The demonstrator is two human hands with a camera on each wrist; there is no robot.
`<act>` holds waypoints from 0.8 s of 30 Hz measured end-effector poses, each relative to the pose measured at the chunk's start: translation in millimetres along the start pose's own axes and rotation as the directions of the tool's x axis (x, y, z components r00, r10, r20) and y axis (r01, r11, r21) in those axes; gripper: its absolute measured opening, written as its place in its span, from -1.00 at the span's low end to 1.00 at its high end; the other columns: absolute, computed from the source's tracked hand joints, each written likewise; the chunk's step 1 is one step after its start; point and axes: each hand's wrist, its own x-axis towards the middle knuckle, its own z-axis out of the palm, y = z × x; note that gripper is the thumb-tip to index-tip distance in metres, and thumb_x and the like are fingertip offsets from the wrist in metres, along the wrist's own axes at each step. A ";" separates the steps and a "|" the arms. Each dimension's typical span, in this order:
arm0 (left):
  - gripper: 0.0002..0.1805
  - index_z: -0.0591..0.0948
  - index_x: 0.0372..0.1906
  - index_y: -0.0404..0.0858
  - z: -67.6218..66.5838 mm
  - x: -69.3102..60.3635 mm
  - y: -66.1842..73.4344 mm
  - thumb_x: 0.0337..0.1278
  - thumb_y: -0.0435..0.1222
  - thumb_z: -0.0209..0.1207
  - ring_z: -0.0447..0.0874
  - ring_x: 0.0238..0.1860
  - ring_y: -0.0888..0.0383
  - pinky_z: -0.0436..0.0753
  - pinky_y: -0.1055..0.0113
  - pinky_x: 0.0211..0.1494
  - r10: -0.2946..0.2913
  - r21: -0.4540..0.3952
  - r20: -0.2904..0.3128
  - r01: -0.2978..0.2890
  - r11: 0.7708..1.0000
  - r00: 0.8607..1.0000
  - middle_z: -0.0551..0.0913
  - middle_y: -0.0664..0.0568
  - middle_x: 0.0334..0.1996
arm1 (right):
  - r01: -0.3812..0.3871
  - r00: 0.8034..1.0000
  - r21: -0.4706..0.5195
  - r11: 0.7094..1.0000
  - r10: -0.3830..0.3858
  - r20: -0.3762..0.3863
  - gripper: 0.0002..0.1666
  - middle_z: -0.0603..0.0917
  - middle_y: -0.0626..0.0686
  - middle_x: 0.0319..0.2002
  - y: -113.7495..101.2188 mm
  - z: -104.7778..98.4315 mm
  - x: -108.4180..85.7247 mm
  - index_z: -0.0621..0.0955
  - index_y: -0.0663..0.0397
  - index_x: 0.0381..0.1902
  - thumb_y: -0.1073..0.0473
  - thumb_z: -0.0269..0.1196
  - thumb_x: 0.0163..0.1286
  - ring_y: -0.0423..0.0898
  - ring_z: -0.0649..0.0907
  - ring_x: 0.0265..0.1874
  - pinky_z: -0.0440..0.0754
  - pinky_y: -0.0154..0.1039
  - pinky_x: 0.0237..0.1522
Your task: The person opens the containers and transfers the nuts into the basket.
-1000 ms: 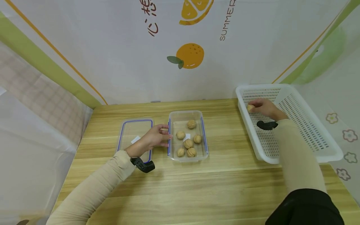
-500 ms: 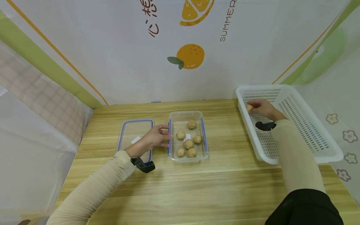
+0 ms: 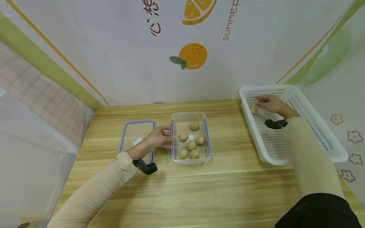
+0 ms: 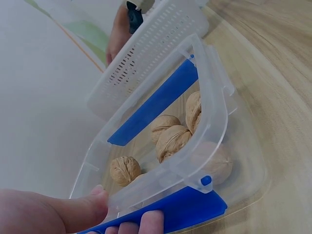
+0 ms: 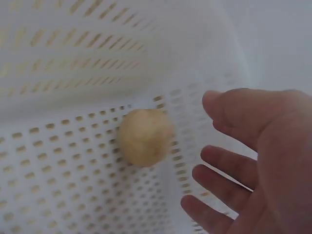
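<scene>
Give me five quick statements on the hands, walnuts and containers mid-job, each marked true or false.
1. The left hand grips the side of the clear food container. True.
2. The clear food container holds three walnuts. False: it holds six.
3. The blue-rimmed lid lies on the wooden table beside the clear food container. True.
4. A lone walnut sits inside the white perforated basket. True.
5. The right hand pinches that lone walnut. False: its fingers are apart from it.
</scene>
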 end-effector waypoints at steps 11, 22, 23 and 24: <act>-0.32 0.15 0.53 -0.40 -0.7 -0.7 0.3 0.44 -0.48 0.15 0.60 -0.11 0.07 0.82 0.17 -0.05 -0.003 -0.008 0.015 0.003 1.000 1.000 0.40 -0.23 0.08 | 0.054 0.999 -0.196 0.979 -0.052 0.015 -0.18 0.13 0.53 0.47 -27.2 -28.8 -20.4 0.18 0.32 0.55 -0.13 0.06 0.62 0.51 0.15 0.42 0.18 0.53 0.35; -0.33 0.16 0.53 -0.41 0.2 -2.4 2.2 0.44 -0.49 0.14 0.61 -0.13 0.07 0.82 0.21 -0.10 0.001 0.001 0.013 -0.001 1.000 1.000 0.40 -0.24 0.09 | 0.157 0.987 -0.267 0.951 -0.163 0.000 -0.19 0.14 0.46 0.50 -59.8 -33.3 -39.3 0.22 0.32 0.53 -0.08 0.15 0.59 0.47 0.11 0.47 0.09 0.46 0.45; -0.33 0.16 0.53 -0.41 0.3 -2.5 2.2 0.44 -0.49 0.14 0.61 -0.12 0.07 0.82 0.20 -0.09 0.002 0.002 0.013 -0.002 1.000 1.000 0.40 -0.25 0.10 | 0.175 0.983 -0.274 0.946 -0.181 0.004 -0.20 0.15 0.46 0.50 -63.9 -32.6 -41.3 0.23 0.33 0.53 -0.07 0.15 0.59 0.46 0.11 0.47 0.09 0.45 0.45; -0.33 0.15 0.53 -0.41 0.3 -2.8 2.2 0.44 -0.48 0.14 0.61 -0.12 0.07 0.82 0.20 -0.09 0.001 0.002 0.012 -0.001 1.000 1.000 0.40 -0.26 0.11 | 0.191 0.981 -0.277 0.942 -0.196 0.011 -0.20 0.15 0.46 0.50 -68.4 -31.7 -43.1 0.23 0.33 0.53 -0.06 0.16 0.59 0.46 0.11 0.47 0.10 0.45 0.45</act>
